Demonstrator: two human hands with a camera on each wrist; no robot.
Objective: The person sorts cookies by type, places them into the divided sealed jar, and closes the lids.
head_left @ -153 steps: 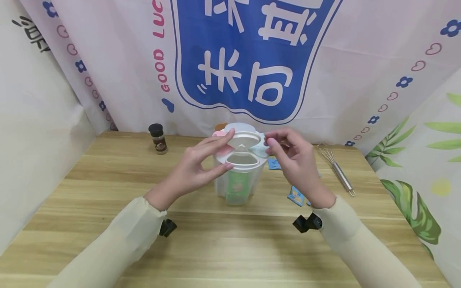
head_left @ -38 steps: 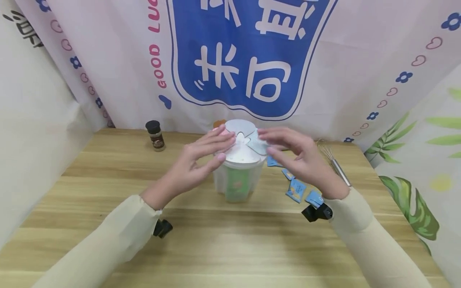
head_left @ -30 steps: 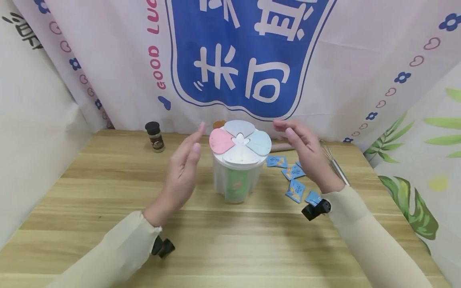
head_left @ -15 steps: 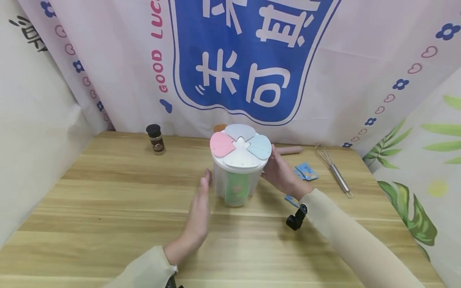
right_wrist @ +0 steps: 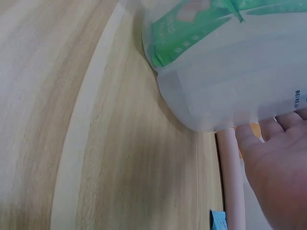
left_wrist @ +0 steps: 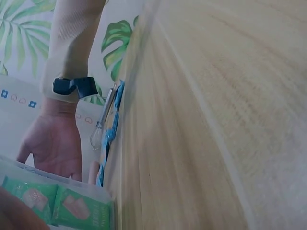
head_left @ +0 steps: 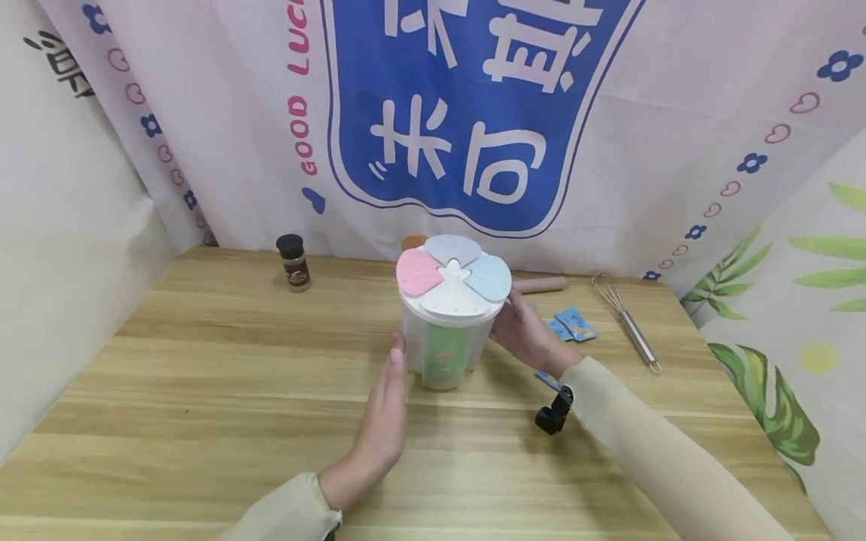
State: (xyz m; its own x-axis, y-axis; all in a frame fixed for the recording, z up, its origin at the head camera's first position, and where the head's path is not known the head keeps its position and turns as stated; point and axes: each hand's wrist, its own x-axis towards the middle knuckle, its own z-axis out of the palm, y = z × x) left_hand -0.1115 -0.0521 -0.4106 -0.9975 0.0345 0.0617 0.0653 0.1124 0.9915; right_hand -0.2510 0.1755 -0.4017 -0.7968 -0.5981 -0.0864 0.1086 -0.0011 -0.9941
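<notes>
A clear lidded canister (head_left: 414, 342) stands upright on the wooden table. Its lid (head_left: 455, 302) has pink, grey-blue, pale blue and white petal flaps, all lying flat. Green packets (left_wrist: 79, 211) show through the wall of one compartment. My left hand (head_left: 379, 428) is held edge-up at the canister's lower left side, fingers straight and fingertips right at the wall. On the other side my right hand (head_left: 531, 334) lies with extended fingers against the wall below the lid; its fingertips are partly hidden behind the canister in the head view.
Several blue sachets (head_left: 575, 324) lie right of the canister, partly covered by my right hand and wrist. Beyond them are a whisk (head_left: 629, 323) and a pinkish rolling pin (head_left: 540, 284). A black-capped jar (head_left: 295, 264) stands back left. Something orange (head_left: 413, 242) shows behind the canister.
A raised front flap has been pressed down flat. Both hands have left the lid top, spread apart, then dropped to the canister's sides. The canister stands in the same place.
</notes>
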